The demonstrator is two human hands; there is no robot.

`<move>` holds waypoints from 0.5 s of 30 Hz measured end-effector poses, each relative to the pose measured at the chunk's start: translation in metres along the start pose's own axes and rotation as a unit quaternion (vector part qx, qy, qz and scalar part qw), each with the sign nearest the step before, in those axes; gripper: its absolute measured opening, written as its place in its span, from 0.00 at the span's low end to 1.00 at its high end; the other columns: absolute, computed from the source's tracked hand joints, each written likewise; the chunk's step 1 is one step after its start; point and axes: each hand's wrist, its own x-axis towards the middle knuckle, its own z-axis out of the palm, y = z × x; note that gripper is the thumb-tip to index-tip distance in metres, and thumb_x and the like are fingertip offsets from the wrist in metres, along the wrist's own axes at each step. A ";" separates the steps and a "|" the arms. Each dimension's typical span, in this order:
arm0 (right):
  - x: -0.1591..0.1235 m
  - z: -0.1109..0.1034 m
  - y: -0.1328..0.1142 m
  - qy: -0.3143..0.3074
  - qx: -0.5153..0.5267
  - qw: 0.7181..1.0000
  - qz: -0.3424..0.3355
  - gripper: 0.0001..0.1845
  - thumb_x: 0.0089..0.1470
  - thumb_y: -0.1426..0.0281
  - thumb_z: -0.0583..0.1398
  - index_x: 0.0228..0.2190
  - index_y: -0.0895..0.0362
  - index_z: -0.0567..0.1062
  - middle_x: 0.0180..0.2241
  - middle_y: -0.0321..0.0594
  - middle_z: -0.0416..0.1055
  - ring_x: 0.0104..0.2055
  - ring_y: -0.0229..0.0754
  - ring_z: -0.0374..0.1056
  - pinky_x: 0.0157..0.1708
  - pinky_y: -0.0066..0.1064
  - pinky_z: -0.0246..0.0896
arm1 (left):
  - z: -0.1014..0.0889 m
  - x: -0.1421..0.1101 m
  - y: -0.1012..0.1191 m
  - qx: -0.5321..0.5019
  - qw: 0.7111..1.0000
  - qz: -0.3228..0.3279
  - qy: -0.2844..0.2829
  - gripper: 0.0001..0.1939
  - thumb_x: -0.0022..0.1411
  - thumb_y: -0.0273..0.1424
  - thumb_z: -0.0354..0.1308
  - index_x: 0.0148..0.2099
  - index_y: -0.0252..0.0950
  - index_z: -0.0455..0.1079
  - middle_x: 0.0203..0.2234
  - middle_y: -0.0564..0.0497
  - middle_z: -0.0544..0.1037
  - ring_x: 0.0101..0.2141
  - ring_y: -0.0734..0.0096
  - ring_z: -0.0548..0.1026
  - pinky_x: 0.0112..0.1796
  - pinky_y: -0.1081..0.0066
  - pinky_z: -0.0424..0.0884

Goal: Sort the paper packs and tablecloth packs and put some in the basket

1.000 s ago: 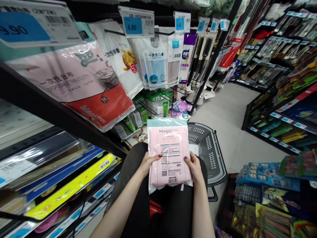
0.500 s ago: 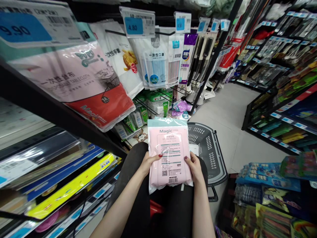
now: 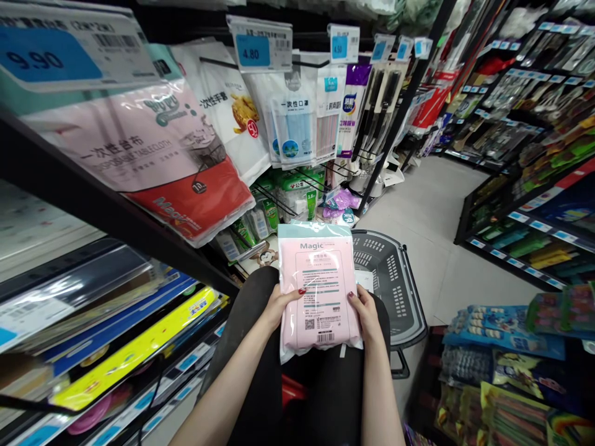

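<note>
I hold a flat pink plastic packet (image 3: pixel 320 279) marked "Magic" upright above my lap, its printed back with a barcode facing me. My left hand (image 3: pixel 277 306) grips its lower left edge, thumb on the front. Its lower right edge is gripped by my right hand (image 3: pixel 365 313), thumb on the front too. Both hands are closed on the packet.
A dark grey shopping basket (image 3: pixel 395 285) stands on the floor just behind the packet. Hanging packets (image 3: pixel 153 155) and price tags (image 3: pixel 253 46) fill the rack on my left. Shelves of goods (image 3: pixel 525 204) line the right. The tiled aisle (image 3: pixel 437 210) runs ahead.
</note>
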 end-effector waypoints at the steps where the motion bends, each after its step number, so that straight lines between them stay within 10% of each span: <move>1: 0.000 0.000 0.000 0.000 0.001 1.000 0.000 0.12 0.46 0.64 0.59 0.33 0.57 0.70 0.32 0.38 0.69 0.34 0.40 0.63 0.33 0.28 0.58 | 0.000 0.000 0.000 0.000 1.000 0.000 0.001 0.31 0.42 0.26 0.63 0.52 0.30 0.63 0.38 0.41 0.76 0.38 0.54 0.73 0.40 0.60 0.68; 15: -0.004 0.002 -0.007 0.006 -0.017 1.000 -0.005 0.13 0.45 0.64 0.59 0.33 0.58 0.70 0.31 0.38 0.69 0.33 0.40 0.63 0.32 0.28 0.57 | -0.004 0.002 -0.006 0.017 1.000 0.007 0.011 0.23 0.43 0.31 0.63 0.44 0.30 0.69 0.37 0.42 0.76 0.37 0.56 0.74 0.40 0.61 0.67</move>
